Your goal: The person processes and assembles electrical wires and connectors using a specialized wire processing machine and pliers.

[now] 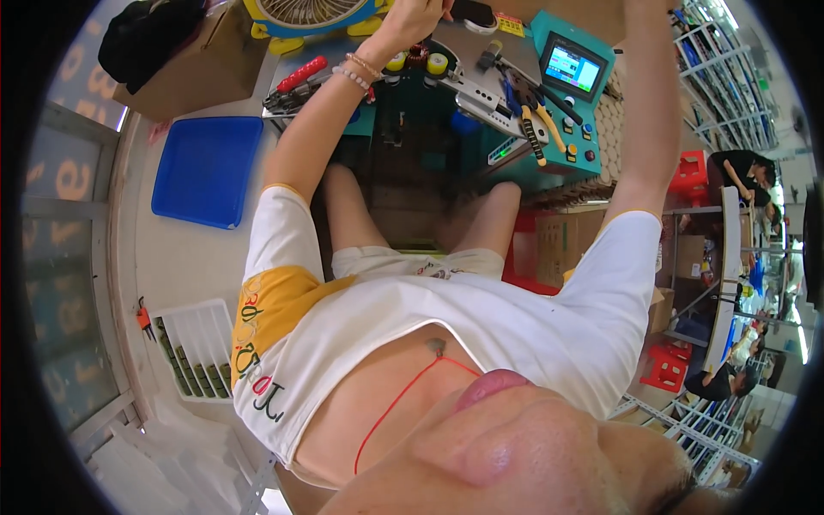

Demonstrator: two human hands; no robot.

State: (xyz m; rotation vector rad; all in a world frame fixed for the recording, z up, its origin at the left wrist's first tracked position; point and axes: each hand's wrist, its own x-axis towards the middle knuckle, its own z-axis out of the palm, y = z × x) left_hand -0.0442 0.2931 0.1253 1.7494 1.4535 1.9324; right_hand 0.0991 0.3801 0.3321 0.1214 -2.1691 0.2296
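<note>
My left hand (414,23) is at the top edge, past the wrist with two beaded bracelets (354,70); its fingers are partly cut off, and whether they hold anything I cannot tell. Just below it, a copper-wound ring coil (417,57) sits between yellow rollers (437,63) on a bench machine. To the right of the coil runs a slotted metal arm (486,101). Pliers with yellow-and-black handles (534,120) rest beside that arm. My right forearm (649,112) rises past the teal control box, and the right hand lies beyond the upper edge.
A lit screen (572,66) fronts the teal control box. At left are a blue tray (206,172), a carton (193,73), a white tray (184,322) of dark green pieces and a red-handled tool (302,75). A fan (313,10) stands behind. People work farther right among racks.
</note>
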